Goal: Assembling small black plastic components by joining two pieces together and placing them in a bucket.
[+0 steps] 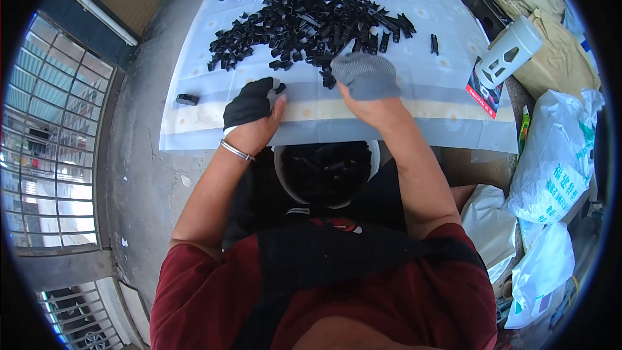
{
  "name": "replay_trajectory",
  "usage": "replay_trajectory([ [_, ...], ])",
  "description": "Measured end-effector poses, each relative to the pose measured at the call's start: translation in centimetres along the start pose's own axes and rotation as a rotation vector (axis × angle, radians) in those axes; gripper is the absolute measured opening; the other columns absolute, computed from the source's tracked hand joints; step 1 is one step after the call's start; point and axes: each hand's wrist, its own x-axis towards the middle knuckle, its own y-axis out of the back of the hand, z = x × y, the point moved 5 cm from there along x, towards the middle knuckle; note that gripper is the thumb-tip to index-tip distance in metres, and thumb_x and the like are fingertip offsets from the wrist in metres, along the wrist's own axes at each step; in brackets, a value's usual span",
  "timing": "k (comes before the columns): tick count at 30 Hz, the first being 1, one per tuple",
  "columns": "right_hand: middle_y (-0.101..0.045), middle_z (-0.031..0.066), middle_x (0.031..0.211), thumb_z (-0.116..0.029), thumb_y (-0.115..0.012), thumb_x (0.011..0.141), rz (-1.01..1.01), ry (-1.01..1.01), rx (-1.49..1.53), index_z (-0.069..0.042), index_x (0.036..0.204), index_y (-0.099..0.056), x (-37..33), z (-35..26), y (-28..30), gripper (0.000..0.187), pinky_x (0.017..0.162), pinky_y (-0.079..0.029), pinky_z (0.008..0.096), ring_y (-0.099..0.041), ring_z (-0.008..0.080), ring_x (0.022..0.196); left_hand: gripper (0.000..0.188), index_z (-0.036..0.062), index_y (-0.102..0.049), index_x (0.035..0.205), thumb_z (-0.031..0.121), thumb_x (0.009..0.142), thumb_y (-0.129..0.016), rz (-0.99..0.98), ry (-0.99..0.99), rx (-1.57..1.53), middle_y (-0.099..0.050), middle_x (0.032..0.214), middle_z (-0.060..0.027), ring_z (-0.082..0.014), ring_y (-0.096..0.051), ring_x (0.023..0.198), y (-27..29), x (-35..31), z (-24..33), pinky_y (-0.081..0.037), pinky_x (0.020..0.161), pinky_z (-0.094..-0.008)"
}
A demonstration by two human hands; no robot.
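My left hand (251,107), in a black fingerless-looking covering with a bracelet at the wrist, is closed on a small black plastic piece (280,88) above the table's near edge. In a grey knitted glove, my right hand (367,78) curls at the near side of the pile. Its fingertips are mostly hidden; other black pieces (328,79) lie right beside them, and what it grips cannot be made out. A large heap of small black plastic pieces (295,23), some clip-shaped, spreads over the far part of the table.
A patterned cloth (188,126) covers the table (440,81). One black piece (187,99) lies apart at left. Below the near edge stands a white bucket (281,172) holding black pieces. At right are a white slotted holder (512,52), a red-black card (483,94) and plastic bags (551,155).
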Motion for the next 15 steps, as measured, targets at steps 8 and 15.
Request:
replay_trajectory([
  [8,-0.061,0.013,0.091,-0.017,-0.055,0.077,-0.305,-0.101,-0.198,-0.007,0.094,-0.062,4.5,1.4,-5.4,0.021,0.076,-0.045,0.0396,-0.058,0.0323,0.084,0.023,0.0075,-0.06,0.093,0.021,0.076,-0.057,-0.104,-0.095,0.109,-0.06,0.088,-0.0137,-0.0283,-0.059,0.08,-3.3,3.5,-2.5,-0.047,0.069,-0.0378],
  [15,-0.059,0.0156,0.082,-0.012,-0.061,0.075,0.186,-0.106,0.074,0.0,0.087,-0.056,3.7,4.5,0.5,0.018,0.07,-0.044,0.0367,-0.055,0.032,0.076,0.018,0.0017,-0.06,0.089,0.015,0.078,-0.059,-0.261,0.471,-0.769,-0.062,0.072,-0.01,-0.0151,-0.058,0.06,-1.7,2.5,-5.7,-0.046,0.059,-0.0263],
])
